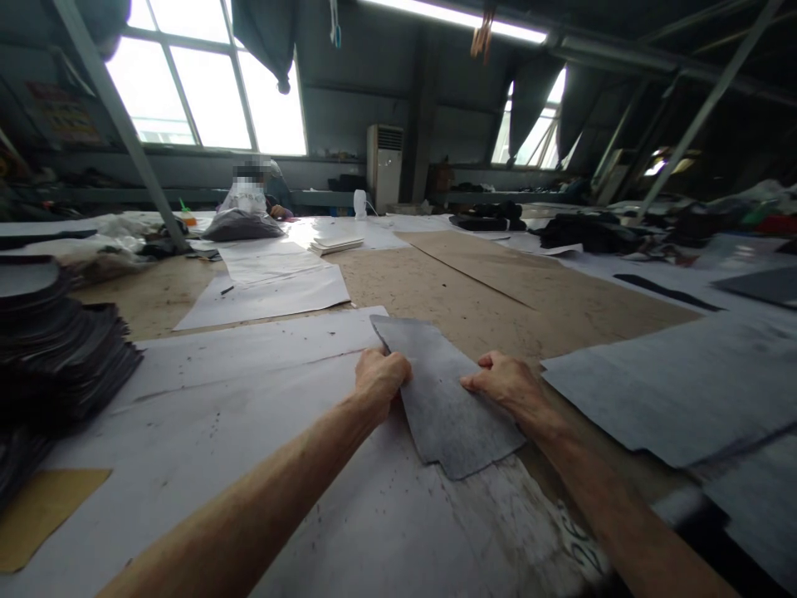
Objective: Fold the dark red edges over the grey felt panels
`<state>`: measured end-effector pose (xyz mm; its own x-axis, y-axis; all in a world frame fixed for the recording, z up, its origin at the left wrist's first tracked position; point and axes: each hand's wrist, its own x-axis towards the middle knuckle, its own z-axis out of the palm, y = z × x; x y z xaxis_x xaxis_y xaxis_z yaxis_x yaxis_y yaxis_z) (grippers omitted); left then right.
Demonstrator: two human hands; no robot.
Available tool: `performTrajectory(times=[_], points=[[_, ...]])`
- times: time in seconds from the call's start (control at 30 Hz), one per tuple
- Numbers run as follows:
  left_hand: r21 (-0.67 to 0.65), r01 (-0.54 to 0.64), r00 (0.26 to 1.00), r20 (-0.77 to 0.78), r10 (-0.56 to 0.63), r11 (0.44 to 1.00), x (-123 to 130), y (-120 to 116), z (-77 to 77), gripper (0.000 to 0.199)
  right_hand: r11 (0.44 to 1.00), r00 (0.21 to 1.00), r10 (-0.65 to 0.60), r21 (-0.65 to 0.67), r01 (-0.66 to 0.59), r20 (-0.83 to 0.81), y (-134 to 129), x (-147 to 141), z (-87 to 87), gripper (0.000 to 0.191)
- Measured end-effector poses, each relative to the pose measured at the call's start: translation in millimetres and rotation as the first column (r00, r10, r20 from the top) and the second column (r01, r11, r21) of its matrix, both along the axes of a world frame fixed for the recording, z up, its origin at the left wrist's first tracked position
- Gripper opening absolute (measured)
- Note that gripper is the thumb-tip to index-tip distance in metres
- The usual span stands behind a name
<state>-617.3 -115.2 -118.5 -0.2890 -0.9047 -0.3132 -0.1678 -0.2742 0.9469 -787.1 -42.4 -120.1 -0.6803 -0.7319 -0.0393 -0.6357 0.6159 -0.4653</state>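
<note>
A grey cut piece of material lies flat on the white paper that covers the work table. My left hand grips the piece's left edge with the fingers curled under it. My right hand holds the piece's right edge, thumb on top. Both forearms reach in from the bottom of the view.
A tall stack of dark cut pieces stands at the left. Larger grey sheets lie at the right. Bare brown board runs up the middle. A person sits at the far end behind a dark heap.
</note>
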Motion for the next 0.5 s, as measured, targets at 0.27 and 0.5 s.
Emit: performTrajectory(times=[0.27, 0.5], points=[[0.102, -0.026, 0.984, -0.17, 0.043, 0.994, 45, 6, 26.9, 0.01, 0.973, 0.968, 0.087, -0.226, -0.032, 0.234, 23, 50, 28.5, 0.036], [0.169, -0.043, 0.992, -0.107, 0.062, 0.985, 166, 48, 14.8, 0.027, 0.569, 0.797, 0.527, -0.575, -0.588, -0.295, 85, 135, -1.9, 0.015]])
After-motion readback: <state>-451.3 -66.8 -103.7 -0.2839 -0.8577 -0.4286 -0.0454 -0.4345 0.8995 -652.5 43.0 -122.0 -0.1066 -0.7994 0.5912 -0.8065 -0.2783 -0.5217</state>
